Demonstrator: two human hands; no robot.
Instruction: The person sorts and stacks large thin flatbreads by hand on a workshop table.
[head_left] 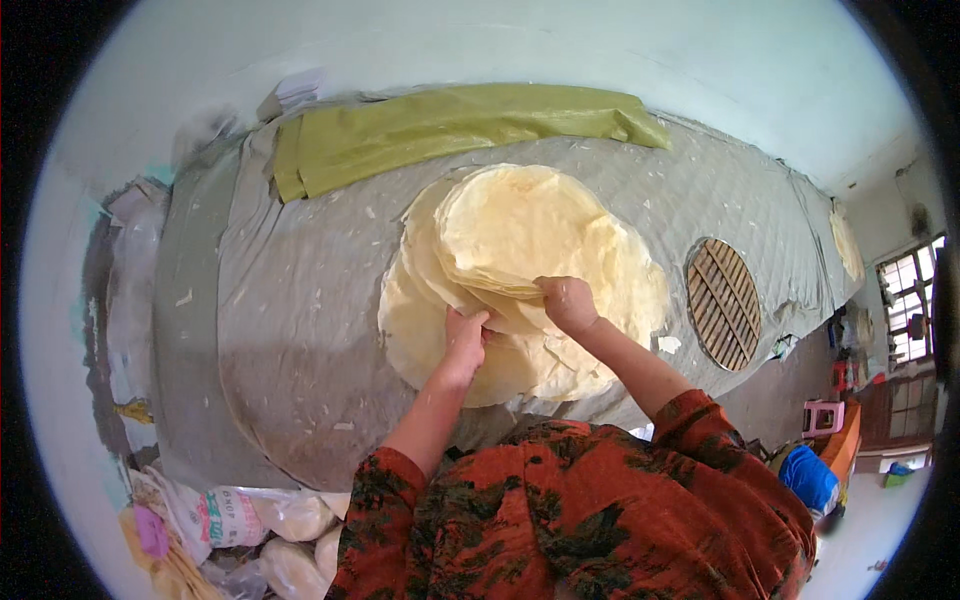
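Note:
A pile of large, round, pale-yellow thin pancakes [520, 225] lies on the grey cloth in front of me, the upper ones stacked toward the far side with their near edges layered. Wider sheets [410, 340] spread out beneath them, with ragged, flaky edges at the near right. My right hand [568, 305] is closed in a fist on the near edge of the upper pancakes. To its left and slightly nearer me, my left hand [466, 342] pinches a pancake edge between thumb and fingers. How many layers each hand holds is hidden.
Grey cloth [310, 330] dotted with flakes covers the broad platform. A folded olive-green sheet [460, 125] runs along its back by the wall. To the right lies a round slatted wooden board [724, 304]. Plastic bags [290, 515] sit at the lower left; a pink stool [823, 418] stands at right.

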